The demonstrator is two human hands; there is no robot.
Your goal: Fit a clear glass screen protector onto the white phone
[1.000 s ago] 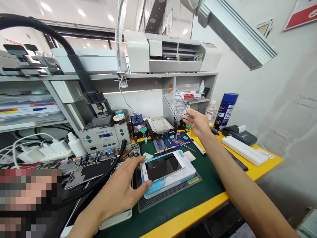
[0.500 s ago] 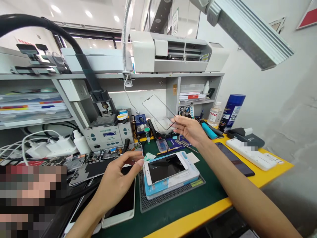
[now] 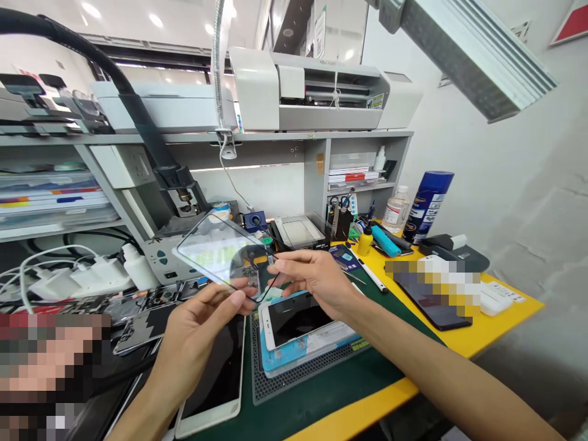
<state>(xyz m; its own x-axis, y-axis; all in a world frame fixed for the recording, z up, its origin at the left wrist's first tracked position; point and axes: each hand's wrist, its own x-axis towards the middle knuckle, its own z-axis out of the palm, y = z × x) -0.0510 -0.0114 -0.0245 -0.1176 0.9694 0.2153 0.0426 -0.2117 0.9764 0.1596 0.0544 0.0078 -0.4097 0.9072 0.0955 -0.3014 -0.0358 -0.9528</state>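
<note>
A clear glass screen protector [image 3: 214, 254] with a thin black border is held tilted above the bench, light reflecting off its face. My right hand [image 3: 316, 278] pinches its near right end between thumb and fingers. My left hand [image 3: 197, 318] has thumb and fingers closed on its lower edge. Below and to the right, a white phone [image 3: 294, 321] with a dark screen lies face up on a blue and white box [image 3: 285, 364], partly hidden by my right hand. The box rests on a grey perforated mat [image 3: 280, 389].
A large white-framed device [image 3: 214, 392] lies left of the mat. Opened phones and parts [image 3: 142, 324] crowd the left side. At the right are a dark phone [image 3: 427, 300], a blue spray can [image 3: 427, 205] and a clear bottle [image 3: 395, 208]. A lamp [image 3: 478, 61] hangs overhead.
The screen protector has moved left and down, tipping flatter, with my right hand. My left hand has come up to its edge and now grips it too. The view has shifted slightly.
</note>
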